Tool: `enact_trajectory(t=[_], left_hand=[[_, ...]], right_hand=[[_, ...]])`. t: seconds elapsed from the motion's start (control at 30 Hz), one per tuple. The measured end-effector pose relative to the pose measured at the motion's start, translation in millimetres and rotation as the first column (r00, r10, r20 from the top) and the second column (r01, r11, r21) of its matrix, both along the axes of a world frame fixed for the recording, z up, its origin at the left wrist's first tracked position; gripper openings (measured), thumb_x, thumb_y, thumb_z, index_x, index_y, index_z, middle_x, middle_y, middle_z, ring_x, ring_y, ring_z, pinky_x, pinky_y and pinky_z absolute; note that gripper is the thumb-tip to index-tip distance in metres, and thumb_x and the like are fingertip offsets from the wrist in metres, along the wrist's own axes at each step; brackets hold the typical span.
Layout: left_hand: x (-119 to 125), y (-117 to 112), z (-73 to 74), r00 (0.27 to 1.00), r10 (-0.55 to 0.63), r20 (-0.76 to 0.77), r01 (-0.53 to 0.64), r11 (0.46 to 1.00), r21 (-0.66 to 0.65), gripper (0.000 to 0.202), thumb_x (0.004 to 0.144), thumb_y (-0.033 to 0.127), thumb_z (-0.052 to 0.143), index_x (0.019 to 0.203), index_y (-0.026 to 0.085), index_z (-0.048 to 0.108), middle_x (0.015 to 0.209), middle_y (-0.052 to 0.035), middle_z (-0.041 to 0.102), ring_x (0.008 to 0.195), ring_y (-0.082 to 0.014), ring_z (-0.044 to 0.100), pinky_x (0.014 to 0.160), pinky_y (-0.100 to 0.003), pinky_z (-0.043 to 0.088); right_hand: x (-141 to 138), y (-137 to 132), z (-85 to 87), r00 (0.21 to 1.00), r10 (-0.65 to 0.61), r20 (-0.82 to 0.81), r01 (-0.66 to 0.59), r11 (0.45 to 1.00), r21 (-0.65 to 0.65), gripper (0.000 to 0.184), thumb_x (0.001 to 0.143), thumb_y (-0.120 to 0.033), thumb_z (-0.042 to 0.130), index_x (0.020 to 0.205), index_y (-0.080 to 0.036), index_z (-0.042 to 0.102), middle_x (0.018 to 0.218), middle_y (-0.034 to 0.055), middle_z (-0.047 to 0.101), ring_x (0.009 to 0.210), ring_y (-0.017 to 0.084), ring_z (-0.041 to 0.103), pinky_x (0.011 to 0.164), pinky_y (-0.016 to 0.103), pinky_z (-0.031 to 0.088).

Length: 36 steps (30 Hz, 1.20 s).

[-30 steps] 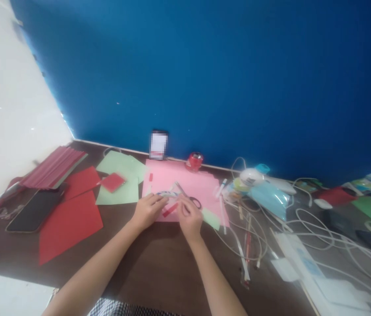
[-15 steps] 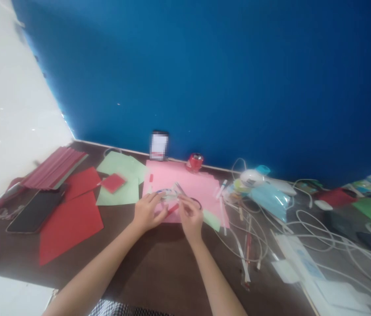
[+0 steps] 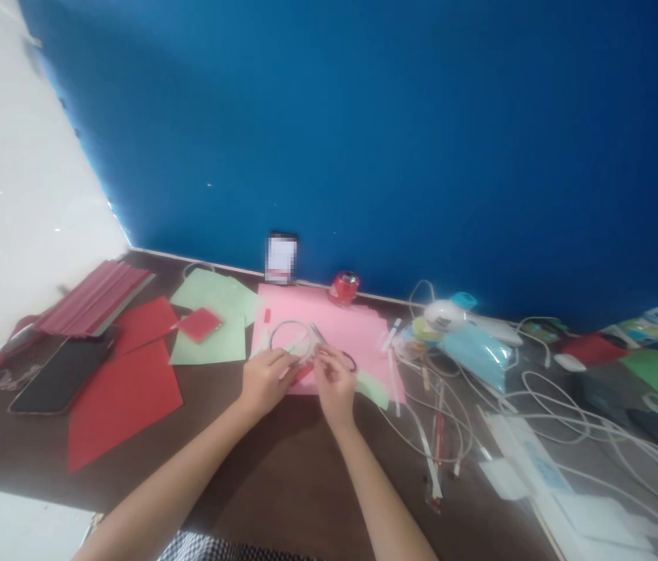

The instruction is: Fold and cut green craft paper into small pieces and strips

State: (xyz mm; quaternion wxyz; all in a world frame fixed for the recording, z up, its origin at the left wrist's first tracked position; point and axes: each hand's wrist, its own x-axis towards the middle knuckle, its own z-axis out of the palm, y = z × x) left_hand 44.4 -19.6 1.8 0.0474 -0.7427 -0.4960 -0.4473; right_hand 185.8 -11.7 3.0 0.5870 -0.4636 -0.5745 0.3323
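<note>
Over the pink paper point(image 3: 352, 319), my left hand point(image 3: 267, 378) grips the near side of a clear ring that looks like a roll of tape point(image 3: 305, 335). The ring now stands with its round opening facing me. My right hand point(image 3: 336, 382) is close beside it, thumb and fingertips pinched together at the ring's right edge. Whatever lies in that pinch is too small and blurred to name. Behind the right fingers, scissors point(image 3: 350, 360) rest on the paper, partly covered. A red strip point(image 3: 304, 376) shows between the hands, and a light green piece point(image 3: 372, 389) lies by the right wrist.
Red sheets point(image 3: 124, 397), green sheets point(image 3: 212, 292), a dark phone point(image 3: 63, 378) and a maroon stack point(image 3: 98, 296) lie left. A propped phone point(image 3: 280, 259) and a red tape roll point(image 3: 344, 288) stand behind. White cables point(image 3: 562, 421) tangle at right.
The clear ring has tilted up, so its round opening shows more fully. My left hand has shifted slightly down and right; my right hand stays pinched close by.
</note>
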Motion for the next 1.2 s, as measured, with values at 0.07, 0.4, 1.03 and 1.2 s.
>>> enact_trajectory(t=[0.07,0.4,1.03,1.2], left_hand=[[-0.3,0.2,-0.3,1.0,-0.009,-0.009,0.01,1.0,0.011,0.013,0.079,0.029,0.055,0.082,0.021,0.065,0.07,-0.001,0.065,0.062,-0.0111,0.055,0.057,-0.022,0.038],[-3.8,2.5,-2.9,0.999,-0.036,-0.032,0.036,0.999,0.009,0.015,0.08,0.028,0.054,0.086,0.022,0.065,0.072,-0.0022,0.065,0.064,-0.0122,0.055,0.06,-0.024,0.04],[-7.4,5.4,-4.0,1.0,0.019,-0.002,-0.019,0.999,0.027,0.013,0.078,0.029,0.056,0.078,0.02,0.065,0.073,-0.0027,0.066,0.065,-0.0128,0.057,0.06,-0.024,0.042],[-5.5,4.1,-3.2,1.0,0.014,-0.026,-0.014,1.0,0.022,0.014,0.079,0.03,0.055,0.078,0.02,0.065,0.072,-0.0025,0.066,0.062,-0.0123,0.055,0.059,-0.024,0.041]], right_hand=[[-0.1,0.9,-3.1,0.999,0.0,-0.052,-0.002,0.999,-0.046,0.014,0.076,-0.028,0.053,0.077,-0.017,0.063,0.103,0.009,0.056,0.086,0.018,0.059,0.07,0.034,0.055],[2.4,1.7,-1.9,0.997,-0.03,0.073,0.03,1.0,-0.001,0.014,0.077,-0.025,0.05,0.072,-0.018,0.061,0.092,0.0077,0.056,0.084,0.018,0.058,0.065,0.031,0.055],[3.6,3.9,-5.0,0.976,0.183,-0.122,-0.207,0.95,-0.234,0.021,0.074,-0.034,0.054,0.07,-0.016,0.063,0.092,0.0057,0.059,0.059,0.012,0.058,0.05,0.026,0.05],[2.1,-0.5,0.7,0.996,0.04,0.074,-0.039,0.999,-0.021,0.012,0.073,-0.028,0.057,0.08,-0.018,0.058,0.086,0.0047,0.058,0.08,0.017,0.057,0.067,0.03,0.049]])
